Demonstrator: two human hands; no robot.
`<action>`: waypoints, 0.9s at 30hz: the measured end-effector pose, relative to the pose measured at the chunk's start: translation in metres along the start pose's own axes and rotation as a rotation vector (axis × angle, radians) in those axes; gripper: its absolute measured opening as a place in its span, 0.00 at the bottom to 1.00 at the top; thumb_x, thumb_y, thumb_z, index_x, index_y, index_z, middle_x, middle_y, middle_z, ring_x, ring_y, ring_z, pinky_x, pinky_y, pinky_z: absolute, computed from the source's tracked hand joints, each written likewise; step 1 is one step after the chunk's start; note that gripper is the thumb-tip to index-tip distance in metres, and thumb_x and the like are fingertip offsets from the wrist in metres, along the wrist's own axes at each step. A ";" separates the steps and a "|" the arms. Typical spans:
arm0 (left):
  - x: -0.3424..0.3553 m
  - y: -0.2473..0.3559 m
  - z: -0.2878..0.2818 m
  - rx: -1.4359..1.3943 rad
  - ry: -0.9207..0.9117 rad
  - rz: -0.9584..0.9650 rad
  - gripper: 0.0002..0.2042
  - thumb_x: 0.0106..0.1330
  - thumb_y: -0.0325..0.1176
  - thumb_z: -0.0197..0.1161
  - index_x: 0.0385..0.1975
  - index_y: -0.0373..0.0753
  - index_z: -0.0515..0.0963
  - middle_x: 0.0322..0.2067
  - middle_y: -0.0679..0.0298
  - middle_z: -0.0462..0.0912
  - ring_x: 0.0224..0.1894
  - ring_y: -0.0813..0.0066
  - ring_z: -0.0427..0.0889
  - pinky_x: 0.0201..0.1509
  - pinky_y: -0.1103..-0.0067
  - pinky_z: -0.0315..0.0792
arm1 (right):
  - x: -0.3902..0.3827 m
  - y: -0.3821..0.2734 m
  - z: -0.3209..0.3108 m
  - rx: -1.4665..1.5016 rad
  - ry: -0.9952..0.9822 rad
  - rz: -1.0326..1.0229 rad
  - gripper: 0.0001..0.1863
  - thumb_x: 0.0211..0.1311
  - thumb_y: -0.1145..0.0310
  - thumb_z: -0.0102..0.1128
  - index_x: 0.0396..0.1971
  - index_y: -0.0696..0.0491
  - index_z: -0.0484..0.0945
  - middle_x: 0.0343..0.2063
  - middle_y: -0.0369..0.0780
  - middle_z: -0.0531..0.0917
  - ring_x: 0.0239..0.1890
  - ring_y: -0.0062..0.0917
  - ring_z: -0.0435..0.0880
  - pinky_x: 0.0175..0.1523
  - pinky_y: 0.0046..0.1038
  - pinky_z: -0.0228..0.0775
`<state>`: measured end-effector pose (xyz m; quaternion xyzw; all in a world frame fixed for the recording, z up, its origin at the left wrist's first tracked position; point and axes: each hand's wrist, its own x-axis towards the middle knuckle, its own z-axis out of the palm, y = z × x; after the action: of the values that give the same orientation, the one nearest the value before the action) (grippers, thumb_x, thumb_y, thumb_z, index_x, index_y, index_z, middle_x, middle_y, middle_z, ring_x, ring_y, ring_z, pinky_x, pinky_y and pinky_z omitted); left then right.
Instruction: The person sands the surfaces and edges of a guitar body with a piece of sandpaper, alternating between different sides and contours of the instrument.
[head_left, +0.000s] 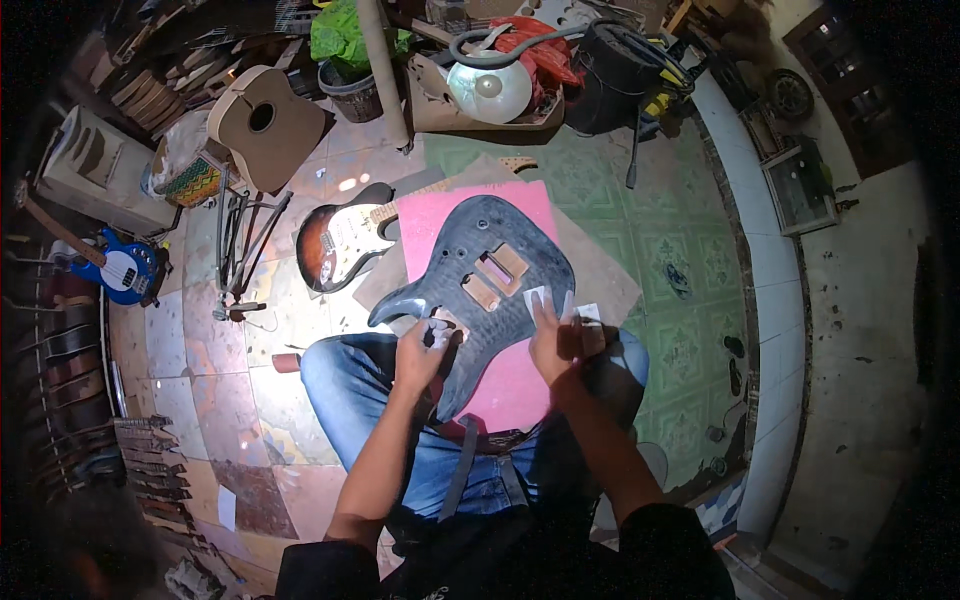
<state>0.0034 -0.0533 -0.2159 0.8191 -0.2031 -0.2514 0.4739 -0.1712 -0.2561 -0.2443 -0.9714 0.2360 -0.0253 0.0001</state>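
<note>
A dark grey electric guitar body [500, 315] with bare wood cavities lies across my lap on a pink sheet [530, 205]. My left hand [418, 350] grips the body at its cutaway, beside the neck pocket, its fingertips darkened. On the body's right side, my right hand [553, 345] presses down a folded white sheet [587, 313]. Pieces of that sheet show between and beside its fingers; whether it is sandpaper or cloth I cannot tell. Under the pink sheet is a flat brown board [610, 275].
A sunburst electric guitar [340, 238] lies just beyond my left knee. Metal stands [240, 255], a blue bass guitar [125, 268] and an acoustic guitar body [265, 125] are to the left. A pole [382, 75], a cardboard box [480, 118] and a black bucket [610, 90] stand at the far side.
</note>
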 end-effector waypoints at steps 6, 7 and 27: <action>-0.001 0.002 0.002 -0.006 -0.013 0.051 0.11 0.60 0.32 0.70 0.41 0.36 0.84 0.33 0.52 0.87 0.35 0.62 0.87 0.43 0.71 0.79 | -0.022 -0.048 -0.005 0.274 -0.065 -0.426 0.30 0.59 0.76 0.53 0.63 0.44 0.76 0.68 0.39 0.70 0.74 0.48 0.59 0.70 0.54 0.56; -0.003 0.002 -0.001 0.007 -0.013 0.034 0.10 0.60 0.31 0.69 0.41 0.36 0.84 0.34 0.52 0.87 0.35 0.61 0.87 0.43 0.71 0.79 | -0.019 -0.044 -0.008 0.209 -0.069 -0.362 0.30 0.59 0.76 0.53 0.63 0.44 0.76 0.68 0.38 0.70 0.74 0.48 0.59 0.70 0.54 0.56; 0.003 -0.015 -0.016 -0.041 0.102 -0.083 0.10 0.64 0.33 0.68 0.40 0.35 0.83 0.35 0.54 0.86 0.39 0.62 0.87 0.46 0.72 0.77 | 0.012 -0.006 -0.018 -0.006 -0.301 0.278 0.30 0.66 0.67 0.46 0.68 0.32 0.71 0.69 0.42 0.71 0.62 0.46 0.77 0.68 0.49 0.63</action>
<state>0.0172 -0.0374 -0.2226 0.8288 -0.1392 -0.2327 0.4894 -0.1590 -0.2563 -0.2260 -0.9224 0.3650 0.1213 0.0362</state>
